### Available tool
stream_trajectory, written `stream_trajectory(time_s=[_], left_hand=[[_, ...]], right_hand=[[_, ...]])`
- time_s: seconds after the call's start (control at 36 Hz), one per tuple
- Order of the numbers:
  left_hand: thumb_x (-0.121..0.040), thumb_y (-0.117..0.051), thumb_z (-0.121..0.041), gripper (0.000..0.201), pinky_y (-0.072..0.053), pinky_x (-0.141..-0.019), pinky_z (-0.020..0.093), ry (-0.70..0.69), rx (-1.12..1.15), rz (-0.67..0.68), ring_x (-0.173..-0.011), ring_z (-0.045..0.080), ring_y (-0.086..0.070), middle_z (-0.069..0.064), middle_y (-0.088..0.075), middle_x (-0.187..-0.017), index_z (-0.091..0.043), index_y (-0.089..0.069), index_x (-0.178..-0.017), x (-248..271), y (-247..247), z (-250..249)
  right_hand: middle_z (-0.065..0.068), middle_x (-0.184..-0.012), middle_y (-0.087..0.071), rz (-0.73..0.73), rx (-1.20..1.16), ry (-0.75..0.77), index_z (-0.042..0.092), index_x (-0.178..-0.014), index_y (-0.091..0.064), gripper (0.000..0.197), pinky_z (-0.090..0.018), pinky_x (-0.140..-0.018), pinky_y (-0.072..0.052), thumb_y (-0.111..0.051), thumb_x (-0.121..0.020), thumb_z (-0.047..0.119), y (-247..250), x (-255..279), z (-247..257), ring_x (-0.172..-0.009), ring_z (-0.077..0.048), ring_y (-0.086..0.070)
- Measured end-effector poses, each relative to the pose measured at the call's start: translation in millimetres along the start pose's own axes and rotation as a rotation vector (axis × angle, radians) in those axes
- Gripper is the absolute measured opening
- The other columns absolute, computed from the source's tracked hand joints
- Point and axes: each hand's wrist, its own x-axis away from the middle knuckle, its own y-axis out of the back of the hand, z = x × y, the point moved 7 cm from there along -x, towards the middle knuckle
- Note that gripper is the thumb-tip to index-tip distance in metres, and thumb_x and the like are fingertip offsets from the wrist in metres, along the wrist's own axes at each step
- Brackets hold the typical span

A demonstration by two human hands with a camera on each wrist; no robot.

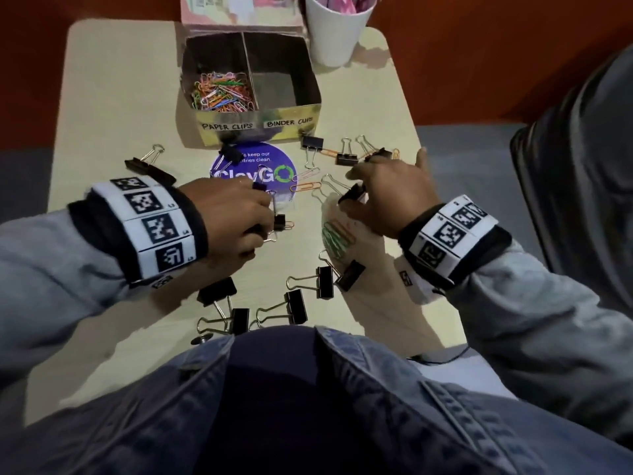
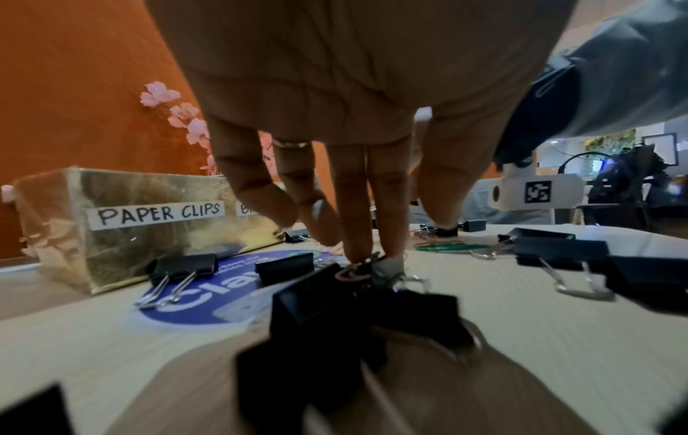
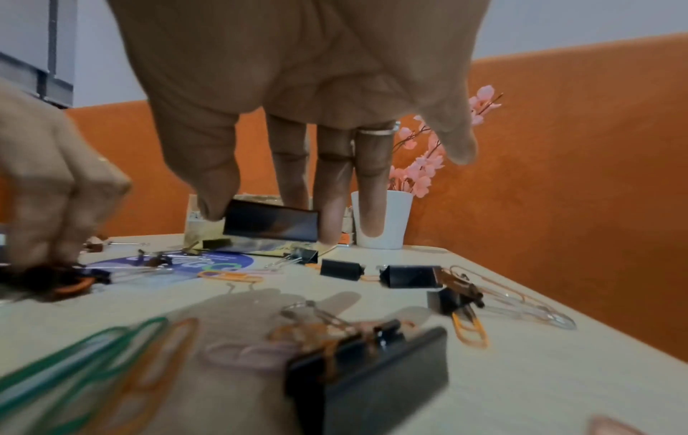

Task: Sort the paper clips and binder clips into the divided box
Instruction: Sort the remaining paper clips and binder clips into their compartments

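The gold divided box (image 1: 310, 114) stands at the table's far side. Its left bay, labelled PAPER CLIPS, holds a heap of coloured paper clips (image 1: 222, 91); the BINDER CLIPS bay (image 1: 286, 89) shows only a dark floor. My right hand (image 1: 352, 197) pinches a black binder clip (image 3: 272, 225) between thumb and fingers, lifted off the table. The fingertips of my left hand (image 1: 271, 218) touch a small binder clip with an orange paper clip on it (image 2: 355, 272); the thumb stands apart. Several binder clips and loose paper clips, among them a green bunch (image 1: 337, 240), lie scattered.
A white cup (image 1: 337, 32) with pink flowers stands right of the box, and a pink printed item (image 1: 239, 10) lies behind it. A round purple sticker (image 1: 255, 169) lies flat before the box. The table's near edge meets my body; a grey bag (image 1: 582, 186) is at the right.
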Motion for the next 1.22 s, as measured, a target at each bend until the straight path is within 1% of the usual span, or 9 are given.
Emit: stream_trajectory(time_s=[0.19, 0.31, 0.36, 0.42, 0.58, 0.67, 0.83, 1.06, 1.22], left_hand=[[-0.088, -0.052, -0.048, 0.055, -0.043, -0.093, 0.039, 0.09, 0.042, -0.056, -0.122, 0.027, -0.042, 0.003, -0.04, -0.137, -0.021, -0.041, -0.135, -33.3, 19.0, -8.3], [-0.086, -0.045, -0.059, 0.061, -0.038, -0.095, 0.039, 0.11, -0.064, 0.087, -0.121, 0.029, -0.043, 0.008, -0.042, -0.132, -0.013, -0.046, -0.127, -42.4, 6.7, -28.8], [-0.087, -0.04, -0.061, 0.061, -0.034, -0.099, 0.04, 0.105, -0.101, 0.141, -0.121, 0.028, -0.042, 0.009, -0.046, -0.129, -0.013, -0.051, -0.124, -39.8, 1.2, -38.5], [-0.089, -0.036, -0.06, 0.06, -0.031, -0.101, 0.04, 0.079, -0.113, 0.161, -0.122, 0.027, -0.041, 0.009, -0.046, -0.131, -0.015, -0.054, -0.124, -37.1, -1.1, -49.0], [-0.087, -0.027, -0.065, 0.069, -0.026, -0.103, 0.04, 0.026, -0.128, 0.211, -0.13, 0.023, -0.037, 0.002, -0.041, -0.142, -0.019, -0.043, -0.135, -29.8, -11.9, -59.9], [-0.088, -0.027, -0.065, 0.066, -0.027, -0.103, 0.042, -0.004, -0.175, 0.186, -0.126, 0.023, -0.04, 0.005, -0.046, -0.136, -0.017, -0.052, -0.126, -27.7, -8.5, -57.3], [-0.092, -0.025, -0.063, 0.079, -0.015, -0.114, 0.051, -0.032, -0.146, 0.245, -0.146, 0.018, -0.01, 0.001, 0.005, -0.16, -0.015, -0.003, -0.151, -27.9, -13.7, -52.5], [-0.091, -0.026, -0.063, 0.08, -0.01, -0.114, 0.05, -0.035, -0.164, 0.265, -0.147, 0.017, -0.004, -0.001, 0.011, -0.159, -0.017, 0.002, -0.151, -15.3, -22.7, -42.3], [-0.091, -0.026, -0.063, 0.075, -0.022, -0.111, 0.045, -0.028, -0.172, 0.249, -0.142, 0.017, -0.022, -0.002, -0.009, -0.158, -0.022, -0.005, -0.15, -11.7, -16.5, -32.3]], right_hand=[[-0.002, -0.12, -0.06, 0.009, -0.044, 0.028, 0.027, -0.123, -0.054, 0.042, -0.065, -0.111, -0.004, -0.055, -0.087, 0.048, 4.5, -43.6, 24.9, -0.116, -0.025, -0.054], [-0.003, -0.115, -0.062, -0.066, -0.071, 0.076, 0.025, -0.11, -0.059, 0.033, -0.057, -0.11, -0.023, -0.059, -0.082, 0.042, 17.8, -65.0, 40.9, -0.11, -0.026, -0.057], [-0.006, -0.114, -0.064, -0.065, -0.041, 0.159, 0.022, -0.106, -0.061, 0.033, -0.04, -0.093, -0.04, -0.061, -0.081, 0.042, 20.1, -72.9, 54.7, -0.105, -0.027, -0.059], [-0.007, -0.111, -0.065, -0.05, 0.02, 0.259, 0.019, -0.105, -0.063, 0.032, -0.03, -0.074, -0.041, -0.061, -0.081, 0.041, 17.8, -77.9, 72.6, -0.101, -0.028, -0.061], [-0.007, -0.11, -0.067, -0.027, 0.034, 0.366, 0.017, -0.108, -0.063, 0.034, -0.03, -0.073, -0.042, -0.058, -0.085, 0.042, 4.0, -89.0, 100.0, -0.1, -0.027, -0.063], [-0.006, -0.107, -0.067, -0.067, -0.055, 0.34, 0.017, -0.101, -0.066, 0.034, -0.027, -0.068, -0.037, -0.054, -0.086, 0.045, 12.1, -86.4, 84.0, -0.097, -0.025, -0.062], [-0.012, -0.111, -0.068, -0.073, -0.144, 0.085, 0.015, -0.105, -0.069, 0.031, -0.035, -0.087, -0.047, -0.05, -0.09, 0.033, 15.9, -69.8, -30.9, -0.103, -0.033, -0.06], [-0.006, -0.12, -0.064, 0.055, -0.091, -0.109, 0.023, -0.124, -0.059, 0.039, -0.045, -0.088, -0.051, -0.058, -0.087, 0.037, -2.6, -40.8, -96.6, -0.105, -0.029, -0.06], [-0.001, -0.113, -0.063, 0.066, -0.004, -0.064, 0.027, -0.116, -0.064, 0.032, -0.031, -0.071, -0.045, -0.062, -0.085, 0.034, -16.5, -36.5, -83.2, -0.096, -0.028, -0.06]])
